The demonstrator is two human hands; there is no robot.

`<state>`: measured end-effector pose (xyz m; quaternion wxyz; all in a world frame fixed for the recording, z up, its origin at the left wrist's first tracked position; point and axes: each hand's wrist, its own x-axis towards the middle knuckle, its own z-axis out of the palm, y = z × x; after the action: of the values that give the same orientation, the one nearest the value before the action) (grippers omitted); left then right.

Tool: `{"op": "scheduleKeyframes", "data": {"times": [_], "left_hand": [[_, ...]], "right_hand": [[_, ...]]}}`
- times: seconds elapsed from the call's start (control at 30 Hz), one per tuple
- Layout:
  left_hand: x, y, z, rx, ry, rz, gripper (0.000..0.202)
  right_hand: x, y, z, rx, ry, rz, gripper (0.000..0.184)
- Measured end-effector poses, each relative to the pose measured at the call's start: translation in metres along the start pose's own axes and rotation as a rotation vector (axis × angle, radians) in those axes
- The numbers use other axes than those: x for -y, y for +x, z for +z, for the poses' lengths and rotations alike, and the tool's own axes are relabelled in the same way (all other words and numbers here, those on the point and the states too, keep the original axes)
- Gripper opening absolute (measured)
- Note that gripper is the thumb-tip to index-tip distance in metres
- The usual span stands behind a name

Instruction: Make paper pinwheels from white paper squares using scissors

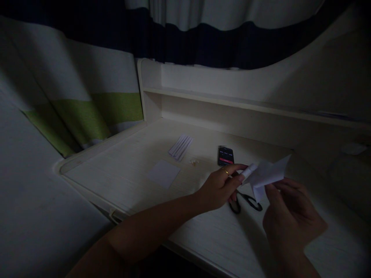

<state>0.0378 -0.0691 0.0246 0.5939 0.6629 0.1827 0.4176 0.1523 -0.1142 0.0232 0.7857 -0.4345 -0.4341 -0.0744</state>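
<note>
As the head cam looks fwd & down, L hand [217, 188]: thumb & fingers clamped on the narrow, rolled-looking end of the paper; ring [225, 171] on one finger.
R hand [291, 214]: thumb & fingertips pinched together on the lower R edge of the same paper, back of hand toward cam.
Paper [269, 173]: white, creased, btwn both hands, up above the desk, w/ a pointed corner sticking out upper R & a flap hanging down.
Scissors [251, 202]: black handles spread, just below the paper & L hand; blades mostly hidden, can't tell if L hand touches them.
Phone [225, 155]: on desk just beyond L hand; screen lit w/ digits & a red bar.
Bits [194, 162]: tiny, pale, some yellowish, on desk L of phone; too small to ID.
Pleats [180, 148]: white w/ dark lines, flat on desk, far side of sheet; can't tell if one folded pc or sep. strips.
Sheet [164, 173]: white, squarish, flat, near bits.
Desk [116, 170]: pale, w/ shelf [232, 101] along back.
Curtain [78, 77]: navy, white & green bands, L & behind.
</note>
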Motion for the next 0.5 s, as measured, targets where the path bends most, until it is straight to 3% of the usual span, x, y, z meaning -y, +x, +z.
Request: {"op": "scheduleKeyframes", "data": {"times": [0.5], "left_hand": [[0.0026, 0.0020, 0.0017, 0.015, -0.151, -0.073, 0.040]], "right_hand": [[0.0019, 0.0001, 0.0003, 0.014, 0.024, 0.037, 0.007]]}}
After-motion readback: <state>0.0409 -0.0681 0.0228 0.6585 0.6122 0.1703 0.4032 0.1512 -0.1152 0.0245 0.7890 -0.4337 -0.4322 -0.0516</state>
